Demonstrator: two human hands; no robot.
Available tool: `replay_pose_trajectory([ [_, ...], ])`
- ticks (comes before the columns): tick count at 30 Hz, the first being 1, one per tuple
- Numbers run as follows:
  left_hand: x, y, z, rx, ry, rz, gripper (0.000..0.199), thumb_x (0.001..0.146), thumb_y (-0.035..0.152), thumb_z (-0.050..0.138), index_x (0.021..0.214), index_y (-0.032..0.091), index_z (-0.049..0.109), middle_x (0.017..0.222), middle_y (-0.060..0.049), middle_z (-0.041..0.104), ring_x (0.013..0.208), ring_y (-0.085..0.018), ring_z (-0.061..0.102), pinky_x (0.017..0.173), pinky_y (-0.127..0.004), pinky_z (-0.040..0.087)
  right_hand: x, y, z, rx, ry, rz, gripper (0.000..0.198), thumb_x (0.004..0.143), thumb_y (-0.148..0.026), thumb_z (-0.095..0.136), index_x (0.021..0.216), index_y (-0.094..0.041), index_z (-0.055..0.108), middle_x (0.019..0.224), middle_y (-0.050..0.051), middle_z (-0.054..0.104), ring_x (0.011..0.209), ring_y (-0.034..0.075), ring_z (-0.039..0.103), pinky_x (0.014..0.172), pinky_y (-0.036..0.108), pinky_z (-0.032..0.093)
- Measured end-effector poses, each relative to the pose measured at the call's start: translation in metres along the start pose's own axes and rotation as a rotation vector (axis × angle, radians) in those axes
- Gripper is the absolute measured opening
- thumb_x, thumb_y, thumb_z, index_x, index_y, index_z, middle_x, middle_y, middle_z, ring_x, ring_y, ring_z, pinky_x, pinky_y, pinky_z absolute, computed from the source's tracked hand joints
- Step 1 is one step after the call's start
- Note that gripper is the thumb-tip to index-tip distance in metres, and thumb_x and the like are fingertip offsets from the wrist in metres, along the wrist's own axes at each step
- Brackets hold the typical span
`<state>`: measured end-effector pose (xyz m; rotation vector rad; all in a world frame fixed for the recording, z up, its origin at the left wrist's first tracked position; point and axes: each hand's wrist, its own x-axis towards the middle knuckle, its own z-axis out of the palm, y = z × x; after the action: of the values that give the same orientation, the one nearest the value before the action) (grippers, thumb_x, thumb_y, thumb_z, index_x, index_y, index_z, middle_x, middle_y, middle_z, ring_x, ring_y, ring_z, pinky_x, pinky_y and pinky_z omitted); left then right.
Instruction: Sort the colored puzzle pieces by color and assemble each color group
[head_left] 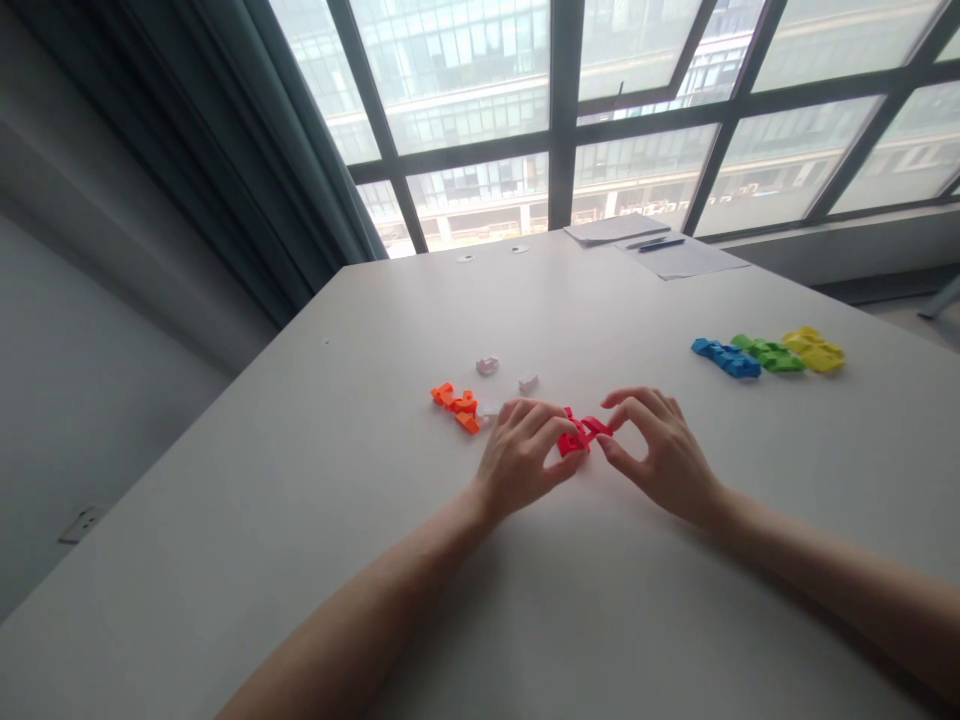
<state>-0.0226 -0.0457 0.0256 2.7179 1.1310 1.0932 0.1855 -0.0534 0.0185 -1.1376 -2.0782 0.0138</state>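
Several red plastic pieces (573,437) lie together between my hands on the white table (300,480). The thumb and fingers of my left hand (525,445) close around the left side of this red group. My right hand (656,450) pinches one red piece (598,427) at its right end, between thumb and fingertip. Whether that piece is joined to the others cannot be made out. Just left of my left hand are orange pieces (456,404). White pieces (529,384) lie behind it, one partly hidden by the fingers.
To the right, blue pieces (726,358), green pieces (769,353) and yellow pieces (815,349) lie in rows by colour. Paper sheets (697,262) with dark pens (660,244) rest at the far edge, below the window. A curtain (247,150) hangs at the left.
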Motion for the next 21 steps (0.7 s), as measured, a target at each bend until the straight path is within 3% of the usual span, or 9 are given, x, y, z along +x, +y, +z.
replay_pose_trajectory([
  [6,-0.002,-0.006,0.002,-0.101,0.027,-0.041,0.010,0.088,0.032,0.061,0.091,0.023,0.064,0.099,-0.004,0.068,0.098,-0.020,0.059,0.087,-0.034,0.045,0.002,0.005,-0.005,0.169,-0.067,-0.082,0.015,0.089,-0.031,0.060,0.093,-0.025,0.047,0.114,0.008,0.065,0.105,0.023,0.060,0.090,0.042,0.043],
  [12,-0.003,-0.013,0.000,-0.178,-0.070,0.020,0.009,0.089,0.030,0.059,0.094,0.023,0.061,0.102,-0.003,0.068,0.101,-0.018,0.060,0.094,-0.035,0.042,0.008,0.014,-0.014,0.246,-0.157,-0.184,0.024,0.087,-0.029,0.062,0.109,-0.026,0.054,0.106,0.006,0.070,0.102,0.021,0.064,0.092,0.040,0.045],
  [18,-0.005,-0.019,-0.003,-0.139,-0.157,-0.104,0.044,0.083,0.030,0.060,0.124,0.019,0.046,0.131,-0.013,0.054,0.120,-0.028,0.052,0.099,-0.043,0.041,0.010,0.025,-0.015,0.223,-0.321,-0.290,0.019,0.085,-0.034,0.065,0.102,-0.027,0.065,0.101,0.005,0.071,0.106,0.024,0.062,0.094,0.042,0.043],
  [21,-0.005,-0.019,0.000,-0.115,-0.229,-0.078,0.057,0.080,0.029,0.063,0.131,0.020,0.040,0.137,-0.013,0.051,0.126,-0.030,0.048,0.105,-0.046,0.037,0.010,0.031,-0.011,0.195,-0.363,-0.331,0.017,0.084,-0.037,0.065,0.098,-0.027,0.067,0.100,0.005,0.071,0.105,0.024,0.062,0.094,0.043,0.043],
])
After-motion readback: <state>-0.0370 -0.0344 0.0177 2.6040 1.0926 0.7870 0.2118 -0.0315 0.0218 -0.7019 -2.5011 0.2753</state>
